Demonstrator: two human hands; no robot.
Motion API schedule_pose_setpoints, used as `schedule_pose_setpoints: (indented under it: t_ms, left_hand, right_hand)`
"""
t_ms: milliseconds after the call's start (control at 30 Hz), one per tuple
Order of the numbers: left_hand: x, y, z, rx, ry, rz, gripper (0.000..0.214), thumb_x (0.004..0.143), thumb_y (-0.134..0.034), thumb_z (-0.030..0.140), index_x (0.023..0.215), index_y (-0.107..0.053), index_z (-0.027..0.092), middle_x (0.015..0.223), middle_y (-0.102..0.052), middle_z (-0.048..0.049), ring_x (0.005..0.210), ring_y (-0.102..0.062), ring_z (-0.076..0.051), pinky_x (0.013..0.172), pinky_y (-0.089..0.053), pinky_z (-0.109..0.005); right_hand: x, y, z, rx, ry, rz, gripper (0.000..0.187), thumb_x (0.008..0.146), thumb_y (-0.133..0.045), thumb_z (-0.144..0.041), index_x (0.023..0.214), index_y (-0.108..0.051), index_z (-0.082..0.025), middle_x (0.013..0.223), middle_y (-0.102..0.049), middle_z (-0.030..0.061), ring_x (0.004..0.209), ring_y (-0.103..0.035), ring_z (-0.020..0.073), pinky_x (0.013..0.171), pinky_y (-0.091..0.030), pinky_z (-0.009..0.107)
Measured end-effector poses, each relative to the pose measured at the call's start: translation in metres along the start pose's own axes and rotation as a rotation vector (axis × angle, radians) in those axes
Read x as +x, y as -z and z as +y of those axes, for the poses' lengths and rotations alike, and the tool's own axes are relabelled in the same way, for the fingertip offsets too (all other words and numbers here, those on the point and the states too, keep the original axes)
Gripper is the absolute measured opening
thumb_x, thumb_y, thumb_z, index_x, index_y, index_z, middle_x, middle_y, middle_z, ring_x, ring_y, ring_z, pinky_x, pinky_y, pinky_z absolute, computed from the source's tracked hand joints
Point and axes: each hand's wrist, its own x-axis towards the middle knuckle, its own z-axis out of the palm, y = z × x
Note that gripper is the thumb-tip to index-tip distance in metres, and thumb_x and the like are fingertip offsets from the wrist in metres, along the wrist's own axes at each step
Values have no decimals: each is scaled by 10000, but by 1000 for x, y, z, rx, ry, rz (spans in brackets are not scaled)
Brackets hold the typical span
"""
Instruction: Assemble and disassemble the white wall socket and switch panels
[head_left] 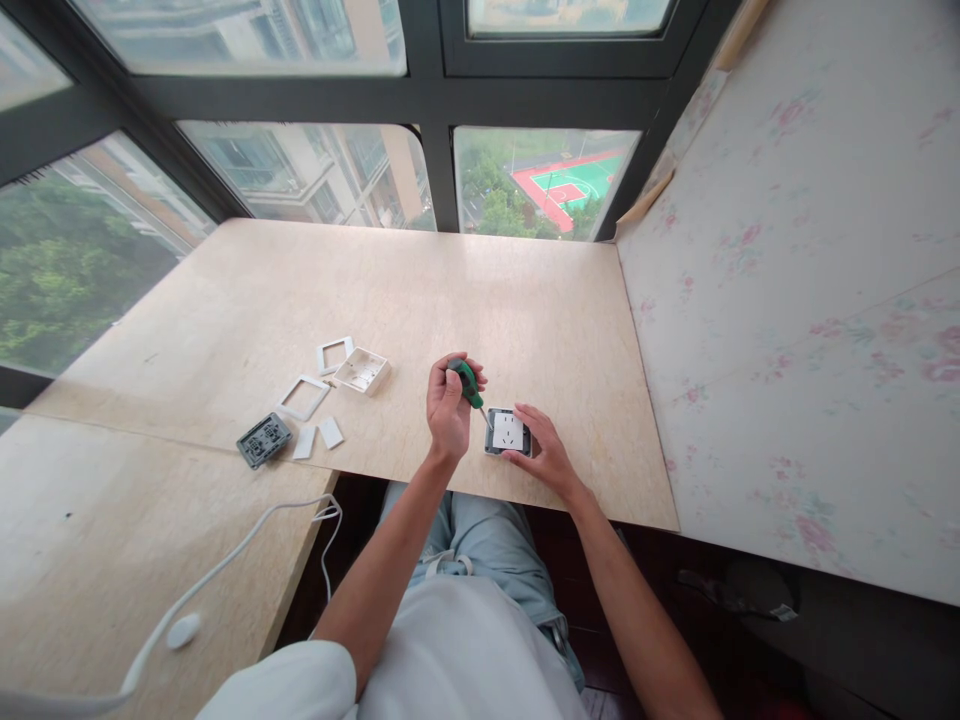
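My left hand (pixel 450 402) is wrapped round the green and black handle of a screwdriver (pixel 468 384). The screwdriver's shaft slants down to the left edge of a wall socket (pixel 508 432), which has a white face and a dark grey frame. The socket lies on the wooden tabletop near its front edge. Gripping the socket's right side, my right hand (pixel 547 450) has its thumb along the near edge and its fingers along the far edge. Whether the screwdriver tip sits in a screw is too small to tell.
Left of my hands lie a white mounting box (pixel 363 371), two white frames (pixel 304 397), two small white plates (pixel 330 432) and a dark grey switch module (pixel 264 440). A white cable (pixel 225 556) runs over the left tabletop (pixel 90 560). Windows and a papered wall (pixel 787 330) border the table.
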Motion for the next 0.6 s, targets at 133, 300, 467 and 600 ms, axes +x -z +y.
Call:
schedule_pose_setpoints:
  t_ms: [133,300,467,600]
  left_hand:
    - [-2,0,0,-15,-8,-12,310,897,-645,481,1051,-632,213,902,-631,-39,762,-599,-143,710,-499,-286]
    - [-7,-2,-3,46,-41,-51,332,902,-621,512,1024,-639,204,858,-620,-34,695,-560,-126,653,-487,-264]
    - [-10,-3,-7,202,-27,-85,245,899,-659,440,995,-631,217,786,-589,6,645,-540,-98,639,-474,-238]
    - [-10,-6,-2,367,-30,-129,211,871,-701,394,980,-669,217,776,-595,-3,679,-572,-115,654,-492,-249]
  right_hand:
    - [0,0,0,6,13,5,713,825,-705,-516,1452,-456,-288,1467,-516,115,1383,-443,305,1149,-360,539]
    - [0,0,1,-3,-1,-6,724,821,-703,-529,1457,-452,-289,1472,-511,115,1387,-437,313,1146,-359,549]
    - [-1,-1,3,-4,19,6,721,825,-698,-529,1456,-452,-281,1466,-514,122,1382,-444,312,1144,-362,549]
    - [-1,-3,5,-4,40,13,728,821,-705,-528,1456,-448,-280,1468,-509,122,1381,-444,307,1147,-365,541]
